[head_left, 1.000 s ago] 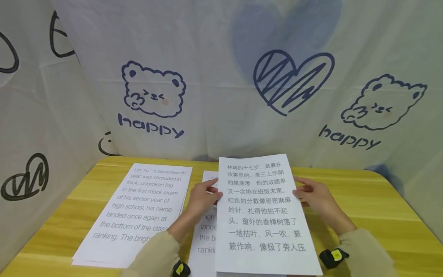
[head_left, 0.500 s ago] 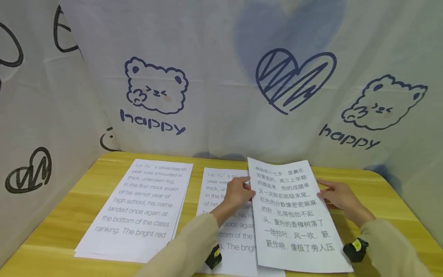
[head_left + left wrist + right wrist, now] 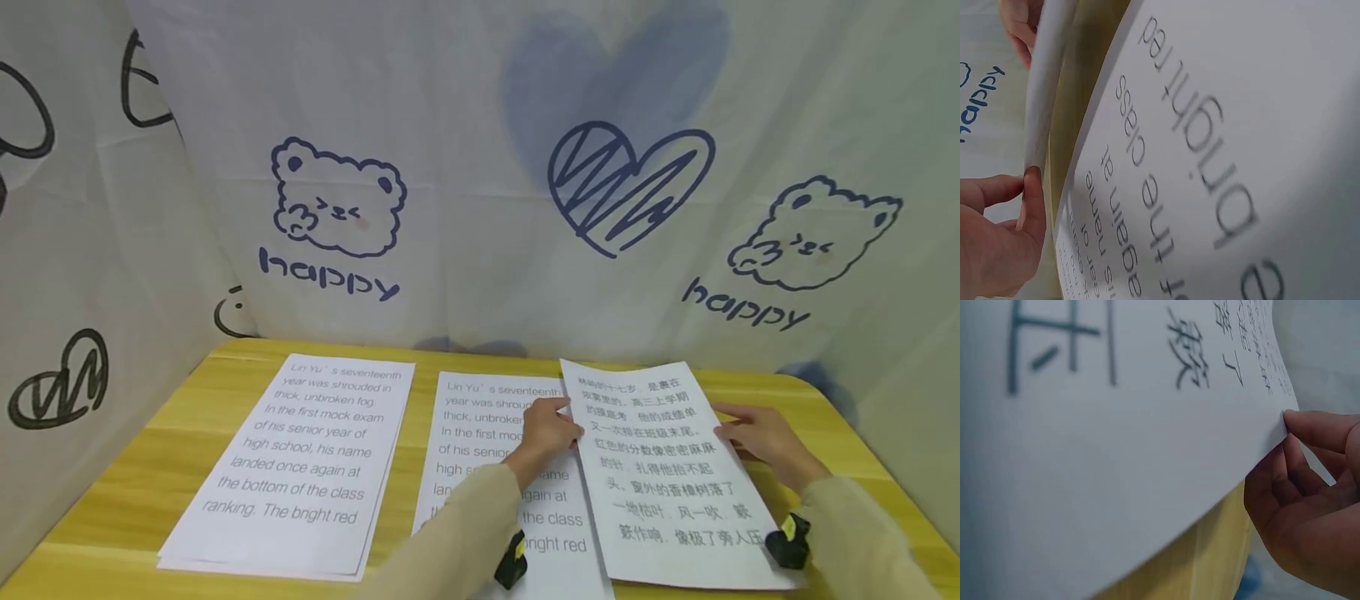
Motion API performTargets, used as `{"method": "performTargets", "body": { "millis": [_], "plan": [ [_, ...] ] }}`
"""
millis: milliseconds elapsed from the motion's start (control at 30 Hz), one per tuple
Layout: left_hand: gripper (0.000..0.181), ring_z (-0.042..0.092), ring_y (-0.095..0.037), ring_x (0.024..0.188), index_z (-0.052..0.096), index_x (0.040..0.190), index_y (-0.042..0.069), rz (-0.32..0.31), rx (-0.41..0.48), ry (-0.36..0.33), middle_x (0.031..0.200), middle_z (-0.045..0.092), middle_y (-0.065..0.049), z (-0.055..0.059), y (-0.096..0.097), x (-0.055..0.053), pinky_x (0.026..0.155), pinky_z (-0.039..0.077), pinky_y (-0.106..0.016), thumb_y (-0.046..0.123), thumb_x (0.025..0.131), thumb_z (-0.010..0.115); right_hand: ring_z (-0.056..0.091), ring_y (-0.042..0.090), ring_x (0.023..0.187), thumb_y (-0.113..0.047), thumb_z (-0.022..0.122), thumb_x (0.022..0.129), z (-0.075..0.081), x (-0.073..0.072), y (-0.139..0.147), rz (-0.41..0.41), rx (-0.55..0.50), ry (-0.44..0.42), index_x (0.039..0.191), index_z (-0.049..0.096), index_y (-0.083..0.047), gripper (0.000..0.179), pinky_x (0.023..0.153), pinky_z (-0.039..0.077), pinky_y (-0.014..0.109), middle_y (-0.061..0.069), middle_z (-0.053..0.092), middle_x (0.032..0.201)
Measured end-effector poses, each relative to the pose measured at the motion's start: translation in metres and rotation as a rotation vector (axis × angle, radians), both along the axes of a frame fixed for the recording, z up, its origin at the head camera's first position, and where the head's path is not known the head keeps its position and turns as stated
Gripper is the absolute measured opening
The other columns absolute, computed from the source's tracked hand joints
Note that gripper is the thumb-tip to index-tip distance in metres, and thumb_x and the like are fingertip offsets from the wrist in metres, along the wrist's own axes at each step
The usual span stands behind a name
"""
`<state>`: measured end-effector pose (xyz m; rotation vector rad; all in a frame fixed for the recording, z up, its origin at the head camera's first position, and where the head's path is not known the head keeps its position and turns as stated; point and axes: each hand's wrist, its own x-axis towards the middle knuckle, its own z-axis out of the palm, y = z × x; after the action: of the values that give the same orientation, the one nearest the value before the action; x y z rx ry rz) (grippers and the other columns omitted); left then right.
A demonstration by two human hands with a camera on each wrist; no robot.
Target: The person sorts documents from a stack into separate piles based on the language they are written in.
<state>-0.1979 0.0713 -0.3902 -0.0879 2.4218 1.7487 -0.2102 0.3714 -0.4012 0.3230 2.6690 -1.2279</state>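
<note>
A white paper sheet (image 3: 660, 475) printed with Chinese text is held up between both hands, tilted toward me above the right part of the table. My left hand (image 3: 546, 435) pinches its left edge; the left wrist view shows the thumb and a finger of that hand (image 3: 1004, 231) meeting at the paper's edge. On the right edge, my right hand (image 3: 772, 446) pinches the sheet, thumb on the printed face and fingers behind it, as the right wrist view shows the hand (image 3: 1310, 481). Under my left forearm lies a sheet with English text (image 3: 495, 467), partly covered.
At the left of the yellow wood-grain table (image 3: 97, 508) lies a small stack of sheets (image 3: 292, 458) with English text on top. A white cloth (image 3: 465, 225) with printed bears and hearts hangs behind the table and along its sides.
Both hands have carried the Chinese-text sheet to the right, from over the middle English sheet to beside it. More of that English sheet shows now.
</note>
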Motion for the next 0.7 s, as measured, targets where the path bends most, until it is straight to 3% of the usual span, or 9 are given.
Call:
{"method": "performTargets", "body": {
  "millis": [267, 433, 533, 700],
  "plan": [
    [0.054, 0.056, -0.012, 0.047, 0.059, 0.129, -0.002, 0.017, 0.027, -0.014, 0.056, 0.059, -0.006, -0.003, 0.023, -0.001, 0.050, 0.048, -0.021, -0.011, 0.076, 0.065, 0.061, 0.027, 0.088, -0.010, 0.058, 0.095, 0.001, 0.004, 0.018, -0.028, -0.026, -0.039, 0.142, 0.035, 0.012, 0.057, 0.084, 0.051, 0.046, 0.022, 0.063, 0.112],
    [0.056, 0.057, -0.013, 0.049, 0.060, 0.128, -0.001, 0.028, 0.048, -0.061, 0.073, 0.065, -0.009, -0.003, 0.032, -0.001, 0.048, 0.047, -0.021, -0.014, 0.073, 0.063, 0.061, 0.028, 0.090, -0.012, 0.060, 0.094, 0.002, 0.005, 0.027, -0.052, -0.040, -0.076, 0.142, 0.035, 0.012, 0.059, 0.082, 0.052, 0.044, 0.022, 0.063, 0.112],
    [0.056, 0.059, -0.015, 0.060, 0.058, 0.129, -0.003, 0.012, 0.076, -0.083, 0.085, 0.065, -0.009, -0.001, 0.034, 0.000, 0.056, 0.050, -0.023, -0.013, 0.074, 0.065, 0.061, 0.027, 0.087, -0.014, 0.060, 0.094, 0.004, 0.007, 0.028, -0.055, -0.054, -0.093, 0.142, 0.033, 0.012, 0.061, 0.078, 0.053, 0.040, 0.021, 0.064, 0.109],
    [0.054, 0.059, -0.020, 0.080, 0.056, 0.129, -0.004, -0.029, 0.084, -0.129, 0.092, 0.062, -0.009, 0.004, 0.035, 0.002, 0.076, 0.052, -0.033, -0.006, 0.078, 0.072, 0.060, 0.026, 0.086, -0.020, 0.061, 0.094, 0.007, 0.011, 0.028, -0.030, -0.064, -0.116, 0.143, 0.031, 0.013, 0.066, 0.079, 0.049, 0.039, 0.016, 0.066, 0.105]
  ]
}}
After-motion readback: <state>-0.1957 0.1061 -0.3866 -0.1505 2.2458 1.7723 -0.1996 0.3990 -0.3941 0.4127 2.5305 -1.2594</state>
